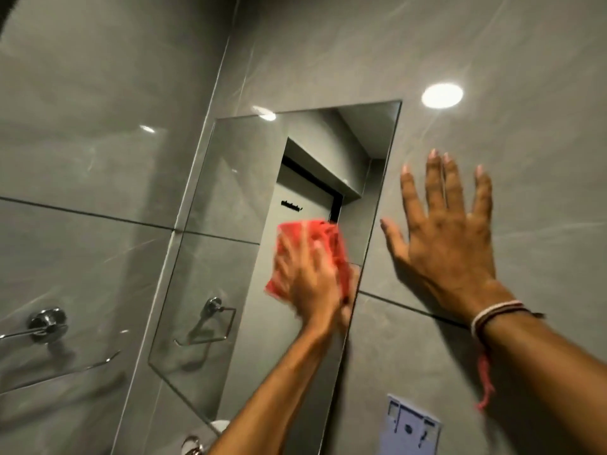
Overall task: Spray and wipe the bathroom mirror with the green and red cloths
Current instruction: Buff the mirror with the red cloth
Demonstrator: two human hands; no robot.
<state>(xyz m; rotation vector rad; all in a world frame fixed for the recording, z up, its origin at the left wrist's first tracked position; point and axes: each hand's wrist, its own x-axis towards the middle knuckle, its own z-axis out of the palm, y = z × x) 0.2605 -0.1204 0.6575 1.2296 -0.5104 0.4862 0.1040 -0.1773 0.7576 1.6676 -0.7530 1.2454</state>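
The frameless bathroom mirror (230,257) hangs on the grey tiled wall and reflects a doorway. My left hand (308,284) presses the red cloth (315,244) flat against the glass near the mirror's right edge, blurred by motion. My right hand (443,238) rests with spread fingers on the tile just right of the mirror, holding nothing; cords circle its wrist. No green cloth or spray bottle is in view.
A chrome towel holder (47,323) with a glass shelf is fixed to the wall at the left. A pale blue wall bracket (410,428) sits below my right forearm. A ceiling light's reflection (441,95) glares on the tile above.
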